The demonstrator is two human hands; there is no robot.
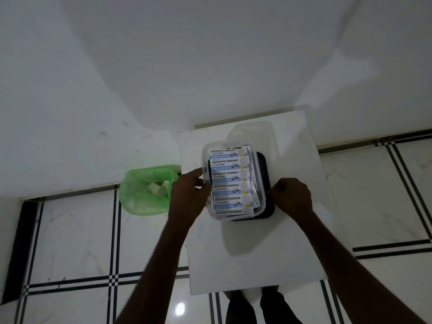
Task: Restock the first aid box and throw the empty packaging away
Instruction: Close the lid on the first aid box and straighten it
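A clear plastic first aid box (207, 150) stands on a small white table (252, 253), with a row of white-and-blue antiseptic bandage strips (226, 181) lying across its top. Under the box's right side lies a dark tray or lid (265, 164). My left hand (189, 195) grips the box's left wall. My right hand (292, 196) is closed against the dark tray's right edge. A clear lid (254, 134) rests on the table behind the box.
A bin lined with a green bag (145, 190) stands on the floor left of the table, with pale packaging pieces (156, 187) inside. White walls rise behind. The floor is white tile with black stripes. My legs show below the table's front edge.
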